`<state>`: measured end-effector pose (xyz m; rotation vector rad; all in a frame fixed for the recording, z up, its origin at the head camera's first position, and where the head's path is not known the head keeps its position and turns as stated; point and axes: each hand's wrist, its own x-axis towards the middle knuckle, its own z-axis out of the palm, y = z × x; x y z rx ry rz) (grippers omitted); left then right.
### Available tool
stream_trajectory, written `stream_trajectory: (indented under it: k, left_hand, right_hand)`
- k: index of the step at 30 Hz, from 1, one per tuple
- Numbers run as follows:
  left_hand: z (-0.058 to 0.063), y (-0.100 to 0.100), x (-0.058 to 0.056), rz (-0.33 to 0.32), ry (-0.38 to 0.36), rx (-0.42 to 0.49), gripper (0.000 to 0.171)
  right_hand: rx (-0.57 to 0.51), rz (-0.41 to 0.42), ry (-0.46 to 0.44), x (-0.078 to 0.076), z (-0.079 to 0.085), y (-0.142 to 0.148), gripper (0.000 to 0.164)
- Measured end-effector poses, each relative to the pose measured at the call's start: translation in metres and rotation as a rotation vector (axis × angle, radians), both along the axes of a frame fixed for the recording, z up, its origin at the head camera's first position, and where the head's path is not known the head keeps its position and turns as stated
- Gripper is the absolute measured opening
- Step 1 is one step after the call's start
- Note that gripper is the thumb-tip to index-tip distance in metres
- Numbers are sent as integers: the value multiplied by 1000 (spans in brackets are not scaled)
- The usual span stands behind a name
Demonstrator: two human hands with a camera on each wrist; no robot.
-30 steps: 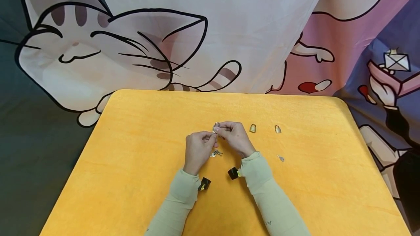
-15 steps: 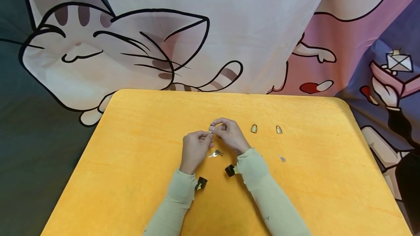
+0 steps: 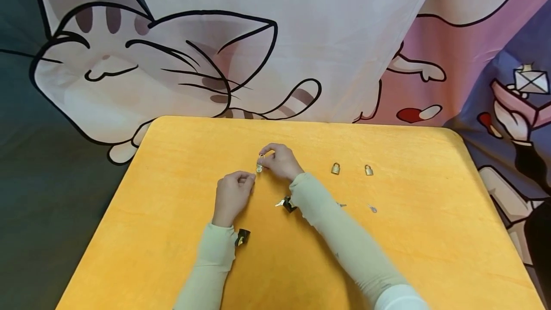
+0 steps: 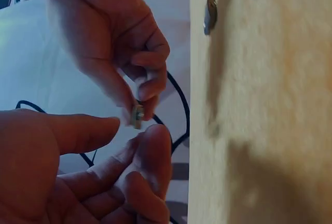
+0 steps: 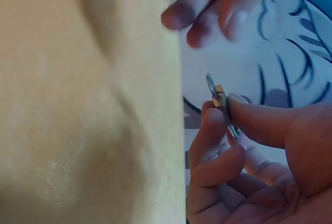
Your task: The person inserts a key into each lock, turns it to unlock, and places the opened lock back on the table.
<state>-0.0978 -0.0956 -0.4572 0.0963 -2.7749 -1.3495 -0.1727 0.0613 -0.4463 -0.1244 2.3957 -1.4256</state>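
Note:
In the head view my right hand (image 3: 280, 161) pinches a small brass padlock (image 3: 260, 163) by its upper part, with a key at its lower end. The right wrist view shows the padlock (image 5: 220, 99) between thumb and forefinger, a thin metal loop standing out from it. My left hand (image 3: 232, 197) is just to the left of and below the padlock. Thumb and fingers of the left hand (image 4: 104, 167) are spread apart in the left wrist view, with a gap to the padlock (image 4: 137, 116).
Two more brass padlocks, one nearer (image 3: 336, 169) and one farther right (image 3: 369, 170), lie on the yellow table (image 3: 172, 195). A silver key (image 3: 280, 203) lies beside my right wrist, partly covered by the black wrist camera (image 3: 289, 204). Another key (image 3: 372, 208) lies at the right.
Both hands have moved left, the right one also away from me. The left hand has let go and drawn apart from the padlock, which stays in the right hand.

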Motion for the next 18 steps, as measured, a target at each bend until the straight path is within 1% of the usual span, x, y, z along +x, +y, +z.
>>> stream_trajectory:
  k: [5,9,12,15,18]
  left_hand:
    - [-3,-6,3,-28,-54,-87,20]
    - [-9,-9,7,-44,-94,-143,21]
    - [-11,-10,9,-45,-122,-182,20]
    - [-11,-10,11,-40,-152,-198,20]
    - [-11,-10,11,-38,-159,-203,20]
  right_hand:
    - [166,95,19,-13,-5,-15,15]
    - [244,155,31,-19,-9,-29,9]
    - [272,170,39,-22,-9,-37,7]
    - [313,172,41,-24,-11,-43,7]
    - [394,176,62,-25,-16,-45,8]
